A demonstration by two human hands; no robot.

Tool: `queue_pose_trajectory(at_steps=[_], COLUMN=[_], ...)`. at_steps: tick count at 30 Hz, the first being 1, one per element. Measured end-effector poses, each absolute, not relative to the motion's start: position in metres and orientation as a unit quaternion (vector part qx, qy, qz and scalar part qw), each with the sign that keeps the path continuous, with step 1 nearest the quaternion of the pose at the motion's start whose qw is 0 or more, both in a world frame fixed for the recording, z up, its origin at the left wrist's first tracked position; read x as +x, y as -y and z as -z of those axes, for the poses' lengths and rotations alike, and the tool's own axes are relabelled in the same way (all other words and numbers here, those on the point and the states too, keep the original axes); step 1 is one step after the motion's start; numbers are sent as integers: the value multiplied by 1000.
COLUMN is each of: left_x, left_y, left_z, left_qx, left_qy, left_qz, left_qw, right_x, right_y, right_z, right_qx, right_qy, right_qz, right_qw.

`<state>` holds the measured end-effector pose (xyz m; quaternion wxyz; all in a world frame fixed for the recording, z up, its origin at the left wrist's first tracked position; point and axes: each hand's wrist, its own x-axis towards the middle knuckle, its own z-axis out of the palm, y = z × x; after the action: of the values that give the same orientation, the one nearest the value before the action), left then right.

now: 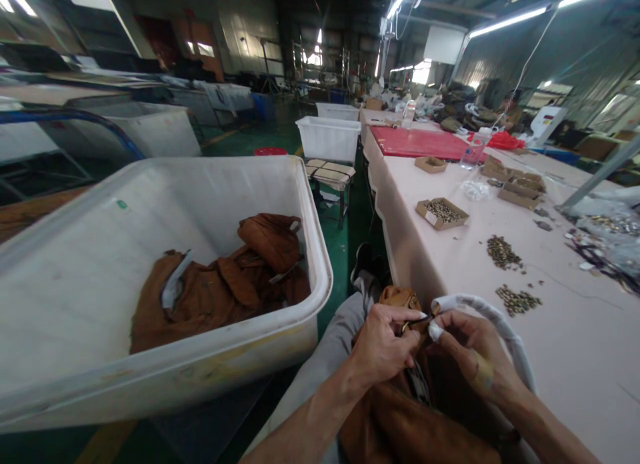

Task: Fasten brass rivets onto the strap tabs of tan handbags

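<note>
A brown leather bag [395,417] lies across my lap, with a strap wrapped in white foam [493,311] arching along its right side. My left hand [385,344] pinches a small dark strap end with a metal ring near the top of the bag. Close beside it, my right hand [473,351] grips the same strap piece between thumb and fingers. White wrapping covers some fingertips, and a tan plaster sits near the right thumb's base. Exactly how the strap passes through the ring is hidden by the fingers.
A large white plastic bin [320,284] with brown bags [215,284] in it stands to my left. On the table [450,271] at my right are piles of small metal studs [517,299], cardboard boxes [443,213], and a red board [425,143]. A stool [330,174] stands ahead.
</note>
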<state>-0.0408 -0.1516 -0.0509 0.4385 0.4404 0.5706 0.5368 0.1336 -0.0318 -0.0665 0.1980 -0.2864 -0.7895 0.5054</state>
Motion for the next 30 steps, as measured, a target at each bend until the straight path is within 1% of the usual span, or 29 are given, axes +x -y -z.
queue_pose_trajectory(at_steps=[4, 7, 12, 18, 22, 24, 27, 29, 30], left_x=[-43, -43, -40, -38, -38, -37, -33, -29, -28], left_y=[153, 154, 157, 157, 161, 164, 167, 169, 169], left_z=[49, 47, 45, 50, 43, 37, 31, 32, 34], left_qx=[433, 443, 450, 452, 469, 495, 543, 579, 598], left_qy=[-560, -554, -561, -568, -599, -615, -638, -636, -632], left_qz=[-536, -538, -539, -522, -496, -489, -488, -485, -479], left_qw=[459, 457, 439, 448, 418, 371, 246, 159, 119], right_x=[129, 128, 129, 130, 133, 136, 142, 146, 148], right_y=[38, 39, 37, 34, 28, 24, 18, 13, 11], right_z=[71, 74, 77, 88, 83, 70, 48, 38, 37], right_qx=[-296, -307, -326, -322, -308, -280, -207, -160, -138], right_qy=[777, 767, 771, 770, 790, 829, 898, 926, 936], right_qz=[-505, -508, -494, -494, -473, -406, -203, -82, -48], right_qw=[232, 243, 235, 244, 238, 264, 331, 332, 319])
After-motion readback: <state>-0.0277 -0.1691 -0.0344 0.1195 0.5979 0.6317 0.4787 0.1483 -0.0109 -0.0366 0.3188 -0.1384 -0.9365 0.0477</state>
